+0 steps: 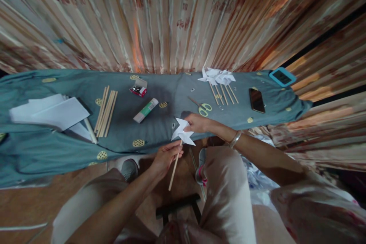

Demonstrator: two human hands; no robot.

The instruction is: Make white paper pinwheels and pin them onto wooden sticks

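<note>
A white paper pinwheel [183, 132] on a wooden stick [174, 173] is held over the table's front edge. My left hand [168, 154] grips the stick just below the paper blades, so the stick slants down toward me. At the pinwheel's upper right, my right hand [197, 122] has its fingers closed on a blade; the fingertips are partly hidden. Green-handled scissors [204, 109] lie just beyond my right hand. Several finished pinwheels [219, 77] rest in a cluster at the back right, their sticks pointing toward me.
Left on the blue-green cloth [120, 141] lie white paper sheets [61, 112] and several loose wooden sticks [107, 112]. A small open red box [138, 87] and a glue stick [145, 110] sit mid-table. Rightward are a phone [257, 100] and a blue-framed device [282, 77]. Curtains [171, 19] hang behind.
</note>
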